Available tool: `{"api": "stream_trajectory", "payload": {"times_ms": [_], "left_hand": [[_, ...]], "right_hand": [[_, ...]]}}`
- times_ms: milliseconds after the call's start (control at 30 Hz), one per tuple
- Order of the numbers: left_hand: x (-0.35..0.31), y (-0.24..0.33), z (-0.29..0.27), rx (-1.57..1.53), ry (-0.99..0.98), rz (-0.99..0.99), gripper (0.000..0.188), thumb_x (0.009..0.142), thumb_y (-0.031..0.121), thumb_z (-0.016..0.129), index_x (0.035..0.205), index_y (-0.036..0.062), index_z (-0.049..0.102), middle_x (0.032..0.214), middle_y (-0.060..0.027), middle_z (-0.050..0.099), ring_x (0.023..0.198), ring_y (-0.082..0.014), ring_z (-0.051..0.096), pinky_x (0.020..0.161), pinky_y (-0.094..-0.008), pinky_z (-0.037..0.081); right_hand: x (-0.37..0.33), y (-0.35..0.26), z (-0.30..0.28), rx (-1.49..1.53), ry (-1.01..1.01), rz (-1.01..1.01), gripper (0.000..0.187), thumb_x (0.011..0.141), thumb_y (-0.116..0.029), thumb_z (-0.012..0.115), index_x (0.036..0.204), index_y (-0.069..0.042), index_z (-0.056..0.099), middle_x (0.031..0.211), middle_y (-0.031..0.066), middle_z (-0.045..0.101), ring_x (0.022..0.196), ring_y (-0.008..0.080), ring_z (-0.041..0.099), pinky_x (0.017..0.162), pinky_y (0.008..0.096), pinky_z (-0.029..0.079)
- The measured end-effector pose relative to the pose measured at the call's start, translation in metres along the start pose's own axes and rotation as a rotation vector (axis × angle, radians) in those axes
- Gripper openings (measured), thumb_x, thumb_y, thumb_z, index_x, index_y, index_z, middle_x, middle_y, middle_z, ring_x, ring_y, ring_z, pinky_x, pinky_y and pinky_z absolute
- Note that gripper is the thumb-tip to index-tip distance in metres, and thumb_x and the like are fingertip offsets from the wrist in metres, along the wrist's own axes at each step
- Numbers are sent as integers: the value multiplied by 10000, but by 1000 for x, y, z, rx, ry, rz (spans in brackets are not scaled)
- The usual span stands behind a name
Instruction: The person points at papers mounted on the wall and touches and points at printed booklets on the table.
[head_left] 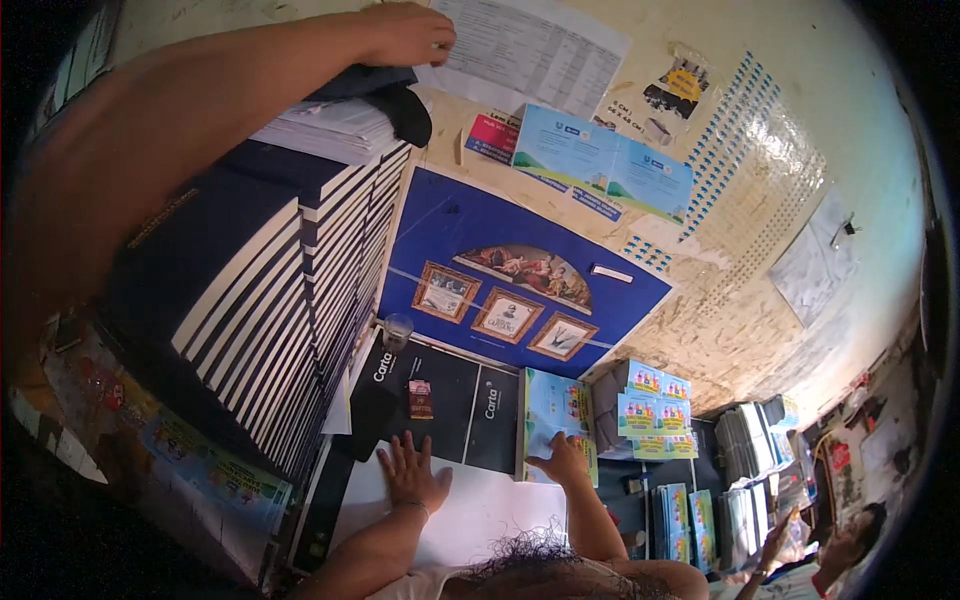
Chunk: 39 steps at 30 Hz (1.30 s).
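- Fingers of the person's left hand (403,35) are loosely bent at the upper left, just beside the lower edge of the printed sheet (540,55) on the wall; nothing shows between them, and I cannot tell whether the tips touch it.
- The near forearm, judged to be the person's own, crosses above the loose papers (325,135) and the dark item (410,118) on the tall stack of navy books (240,180), left, against the wall.
- Good handling here, I judge, means little weight on the stack, since a sideways push could skew it or slide the papers.
- Bent fingers should clear the sheet's edge, so as not to crease it.
- The right hand is out of view.
- Below, a co-worker's left hand (415,483) lies with spread fingers on the white sheet (500,505); flat, even pressure would suit it best.
- The co-worker's right hand (565,462), thumb apart, is on the blue-and-yellow booklets (548,400); a light touch should avoid shifting them. I cannot tell whether it pinches one.
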<state>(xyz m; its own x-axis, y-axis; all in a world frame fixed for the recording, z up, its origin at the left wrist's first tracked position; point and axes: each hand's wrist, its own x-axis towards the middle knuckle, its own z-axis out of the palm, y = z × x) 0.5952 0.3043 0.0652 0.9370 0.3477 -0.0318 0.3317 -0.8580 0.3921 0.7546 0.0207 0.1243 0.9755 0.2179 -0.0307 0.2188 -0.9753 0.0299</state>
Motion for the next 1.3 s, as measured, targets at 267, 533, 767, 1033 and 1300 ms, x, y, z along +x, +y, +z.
{"api": "stream_trajectory", "payload": {"times_ms": [267, 533, 767, 1033, 1300], "left_hand": [[-3, 0, -12, -32, -42, -26, 857, 1026, 629, 452, 1707, 145, 263, 1784, -217, 97, 1646, -439, 7, 1281, -661, -63], [-1, -2, 5, 34, 17, -24, 850, 1012, 641, 458, 1702, 174, 286, 1783, -202, 134, 1647, -427, 54, 1290, -648, -45], [0, 0, 12, 103, 72, -25, 855, 1002, 663, 471, 1702, 205, 292, 1784, -179, 157, 1649, -414, 79, 1295, -645, -40], [-1, 0, 8, 92, 36, -42, 864, 1001, 672, 465, 1709, 216, 272, 1788, -169, 143, 1651, -407, 68, 1293, -651, -53], [-1, 2, 4, 99, -1, -57, 868, 1008, 671, 453, 1718, 222, 236, 1795, -157, 115, 1654, -400, 36, 1293, -646, -68]], "right_hand": [[-33, -11, 24, 137, 290, 95, 797, 783, -631, 827, 1318, -86, 599, 1348, 227, 587, 1295, 451, 547, 1083, 603, 434], [-41, -13, 50, 238, 448, 84, 733, 810, -636, 774, 1314, -128, 612, 1280, 147, 582, 1270, 420, 512, 1123, 620, 320], [-38, -8, 60, 231, 518, 81, 706, 819, -673, 739, 1278, -146, 642, 1241, 138, 600, 1245, 404, 530, 1110, 613, 327], [-39, -11, 60, 261, 583, 64, 769, 815, -755, 688, 1249, -121, 656, 1191, 147, 618, 1200, 410, 552, 1086, 601, 350], [-38, -7, 64, 221, 582, 69, 794, 831, -791, 634, 1248, -115, 657, 1197, 158, 617, 1190, 419, 551, 1063, 592, 369]]}}
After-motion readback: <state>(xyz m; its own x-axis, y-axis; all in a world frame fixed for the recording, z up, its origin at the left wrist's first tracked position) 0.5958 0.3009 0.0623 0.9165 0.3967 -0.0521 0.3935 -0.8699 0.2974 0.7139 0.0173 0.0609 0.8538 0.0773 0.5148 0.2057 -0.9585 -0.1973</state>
